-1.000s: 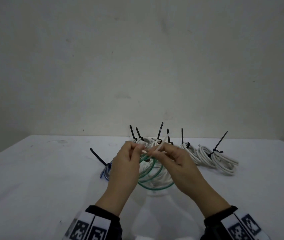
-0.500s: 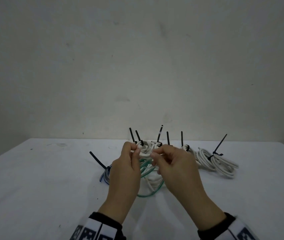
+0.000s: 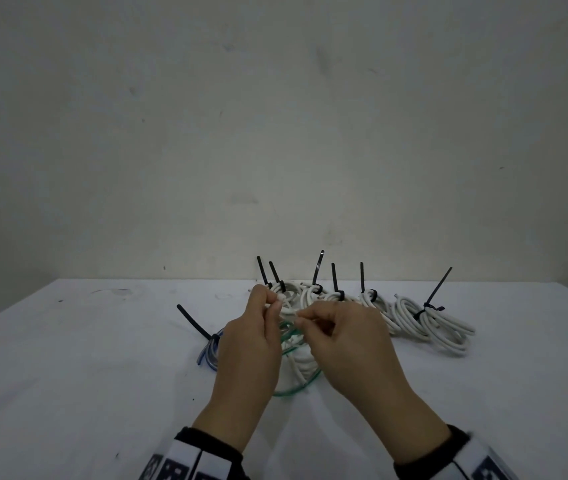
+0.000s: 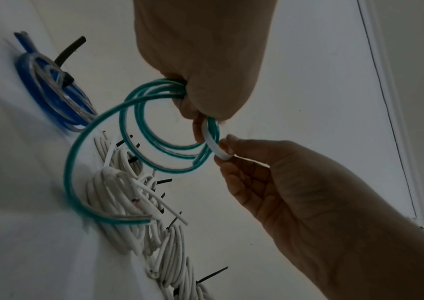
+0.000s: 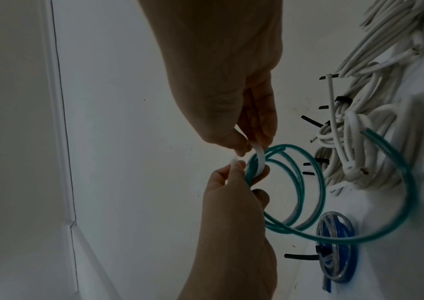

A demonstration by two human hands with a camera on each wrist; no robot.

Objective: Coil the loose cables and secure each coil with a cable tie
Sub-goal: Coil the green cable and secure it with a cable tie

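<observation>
Hands have closed together: left hand (image 4: 200, 60) grasps the green coil (image 4: 169, 130), right hand (image 4: 295, 182) pinches a white tie (image 4: 214, 145) round it, unfastened; other coils (image 3: 431, 320) lie tied.

green coil (image 4: 164, 140), white tie (image 4: 214, 145) wrapped

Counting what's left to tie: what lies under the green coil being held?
Under the green coil, a pile of white cable lies on the table, with loose ends and black ties poking out. Whether every white coil there is tied cannot be told; they overlap.
</observation>
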